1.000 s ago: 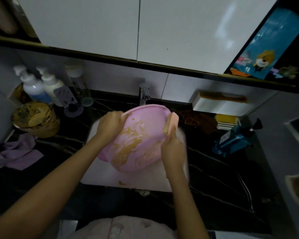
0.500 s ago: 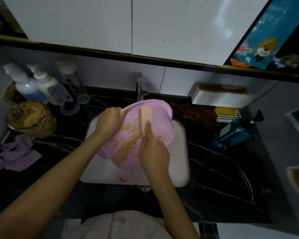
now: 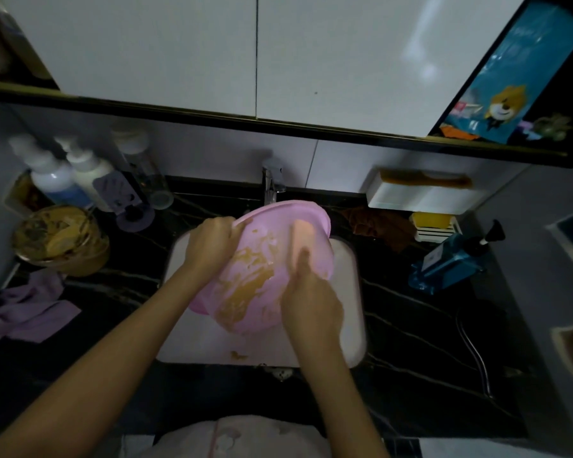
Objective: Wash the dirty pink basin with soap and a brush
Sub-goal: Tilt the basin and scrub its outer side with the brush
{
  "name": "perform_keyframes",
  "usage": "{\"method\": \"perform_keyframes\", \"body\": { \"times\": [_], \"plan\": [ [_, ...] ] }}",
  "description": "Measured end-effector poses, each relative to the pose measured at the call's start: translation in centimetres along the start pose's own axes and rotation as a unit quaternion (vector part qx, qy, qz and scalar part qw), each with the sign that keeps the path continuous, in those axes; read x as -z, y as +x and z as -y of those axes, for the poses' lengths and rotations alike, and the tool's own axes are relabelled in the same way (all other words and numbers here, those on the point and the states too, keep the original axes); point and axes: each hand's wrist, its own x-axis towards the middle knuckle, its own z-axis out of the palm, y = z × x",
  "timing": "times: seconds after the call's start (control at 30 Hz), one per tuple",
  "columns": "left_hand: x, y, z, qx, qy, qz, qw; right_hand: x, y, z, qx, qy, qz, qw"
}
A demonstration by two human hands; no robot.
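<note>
1. Since half a second ago, brush (image 3: 302, 238) has gone from mid-basin toward the 2 o'clock wall.
2. Right hand (image 3: 311, 304) curls round the brush's lower end and holds it flat against pink basin (image 3: 273, 223), likely to scrub the brown smears.
3. Left hand (image 3: 212, 247) pinches the rim at 10 o'clock, tilting the inside toward the person.
4. Basin is held over white sink (image 3: 349, 292), faucet (image 3: 272, 180) at 12 o'clock; drips land in the sink.

Two pump bottles (image 3: 55, 175) at ten o'clock. Bowl of brown paste (image 3: 60, 241) at nine. Purple cloth (image 3: 27, 314) at eight. Comb (image 3: 424, 180) atop white box (image 3: 411, 201) at two.
</note>
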Motion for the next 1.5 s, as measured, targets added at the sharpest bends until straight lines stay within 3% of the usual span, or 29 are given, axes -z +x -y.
{"method": "perform_keyframes", "body": {
  "times": [0.07, 0.17, 0.2, 0.33, 0.47, 0.6, 0.63, 0.73, 0.77, 0.9, 0.93, 1.03, 1.07, 1.2, 1.27, 1.37, 1.5],
  "plan": [
    [0.1, 0.0, 0.1, -0.002, 0.003, 0.002, 1.000, -0.3, 1.0, 0.3, 0.026, 0.004, -0.028, 0.999],
    [0.1, -0.1, 0.2, 0.000, 0.000, -0.001, 1.000, 1.4, 4.5, -1.4, -0.082, -0.007, -0.053, 0.995],
    [0.0, -0.2, 0.3, 0.001, 0.001, 0.000, 1.000, 1.4, 4.0, -1.5, -0.082, -0.022, -0.045, 0.995],
    [-0.4, -0.1, 0.1, -0.008, 0.005, -0.006, 1.000, 0.2, 1.1, -0.9, 0.032, -0.035, -0.012, 0.999],
    [-0.7, -0.2, -0.4, -0.020, 0.022, 0.006, 1.000, 2.9, 5.3, -2.8, -0.096, -0.008, -0.043, 0.994],
    [-0.8, 0.1, -0.4, -0.022, 0.029, 0.005, 0.999, 0.1, 0.6, -0.3, 0.054, -0.041, -0.008, 0.998],
    [-0.7, 0.1, -0.5, -0.024, 0.032, 0.003, 0.999, 0.4, 1.6, -0.8, 0.050, -0.049, -0.028, 0.997],
    [-0.8, 0.2, -0.7, -0.026, 0.027, 0.012, 0.999, 2.5, 6.4, -2.3, -0.078, -0.038, -0.072, 0.994],
    [-0.8, 0.3, -0.7, -0.026, 0.025, 0.012, 0.999, 2.4, 6.2, -2.1, -0.078, -0.042, -0.078, 0.993],
    [-0.6, 0.7, 0.3, -0.019, 0.026, 0.011, 0.999, -0.4, 1.2, -0.8, 0.124, -0.071, -0.039, 0.989],
    [-0.5, 0.7, 0.5, -0.017, 0.022, 0.013, 1.000, 0.1, 1.5, -1.8, 0.122, -0.084, -0.051, 0.988],
    [-0.8, 0.5, 0.2, -0.018, 0.015, 0.016, 1.000, 2.4, 5.0, -4.2, -0.017, -0.062, -0.084, 0.994],
    [-0.8, 0.5, -0.1, -0.018, 0.016, 0.017, 1.000, 2.4, 5.0, -4.2, -0.017, -0.061, -0.095, 0.993],
    [-0.8, 0.6, 0.0, -0.013, 0.001, 0.015, 1.000, 0.1, 0.7, -3.7, 0.149, -0.061, -0.062, 0.985],
    [-0.7, 0.6, 0.1, -0.020, 0.000, 0.016, 1.000, 1.5, 2.4, -5.1, 0.126, -0.079, -0.076, 0.986],
    [-0.8, 0.7, -0.5, -0.029, 0.015, 0.022, 0.999, 2.1, 4.5, -4.9, 0.067, -0.019, -0.111, 0.991],
    [-0.7, 0.7, 0.0, -0.017, 0.013, 0.013, 1.000, -0.5, 0.6, -4.8, 0.209, -0.073, -0.076, 0.972]
  ]
}}
